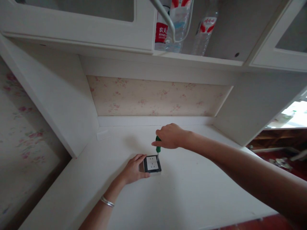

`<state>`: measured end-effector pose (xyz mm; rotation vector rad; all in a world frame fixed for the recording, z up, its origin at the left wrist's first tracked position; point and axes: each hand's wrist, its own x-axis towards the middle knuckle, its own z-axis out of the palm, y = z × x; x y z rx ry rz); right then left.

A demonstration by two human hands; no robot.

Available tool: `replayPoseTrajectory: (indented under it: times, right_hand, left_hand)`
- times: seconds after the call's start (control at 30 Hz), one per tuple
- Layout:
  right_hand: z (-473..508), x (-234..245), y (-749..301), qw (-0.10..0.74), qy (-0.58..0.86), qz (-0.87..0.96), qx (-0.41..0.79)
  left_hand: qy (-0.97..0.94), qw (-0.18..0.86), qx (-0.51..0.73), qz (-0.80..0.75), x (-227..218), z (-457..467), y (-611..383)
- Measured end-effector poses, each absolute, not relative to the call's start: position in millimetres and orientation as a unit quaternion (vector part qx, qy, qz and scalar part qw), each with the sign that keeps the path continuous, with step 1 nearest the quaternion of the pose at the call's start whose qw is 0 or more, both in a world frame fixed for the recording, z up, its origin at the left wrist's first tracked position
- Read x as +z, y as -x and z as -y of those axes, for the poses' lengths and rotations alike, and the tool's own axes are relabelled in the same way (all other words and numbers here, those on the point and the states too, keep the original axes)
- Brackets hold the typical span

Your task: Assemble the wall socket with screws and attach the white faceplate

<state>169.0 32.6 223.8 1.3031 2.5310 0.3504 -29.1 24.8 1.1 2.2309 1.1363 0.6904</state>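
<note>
A wall socket [152, 163] with a white face and a dark frame sits on a shallow box on the white desk top. My left hand [133, 170] grips its left side, fingers at the back edge and thumb at the front. In my right hand [169, 136] is a screwdriver [158, 149] with a green handle, held upright above the socket. Its metal shaft points down at the right side of the dark frame. The tip is too small to make out, so I cannot tell whether it sits in a screw.
Overhead, a cabinet shelf [199, 58] holds several plastic bottles [205, 28], with a bent white metal rod [165, 15] hanging in front. White side panels [55, 95] stand left and right. A small pale strip [102, 135] lies at the desk's back left.
</note>
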Motion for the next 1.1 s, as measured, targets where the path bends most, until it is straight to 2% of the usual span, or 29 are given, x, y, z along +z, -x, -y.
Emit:
replayPoseTrajectory:
  times: [0.23,0.47,0.67,0.9,1.1]
  right_hand:
    - [-36,225,-178,0.13,-0.384,-0.911,0.08]
    - [-38,225,-176,0.145,-0.452,-0.87,0.13]
    - [-34,230,-183,0.136,-0.406,-0.903,0.032]
    - [-40,218,-179,0.109,-0.437,-0.883,0.136]
    - [-39,218,-183,0.095,-0.422,-0.897,0.088]
  left_hand:
    - [-0.83,0.264,0.258,-0.418,1,-25,30]
    - [-0.83,0.267,0.25,-0.421,3,-25,29]
    - [-0.832,0.264,0.248,-0.42,2,-26,29]
    - [-0.829,0.267,0.248,-0.424,5,-25,29]
    - [-0.826,0.273,0.254,-0.423,5,-23,28]
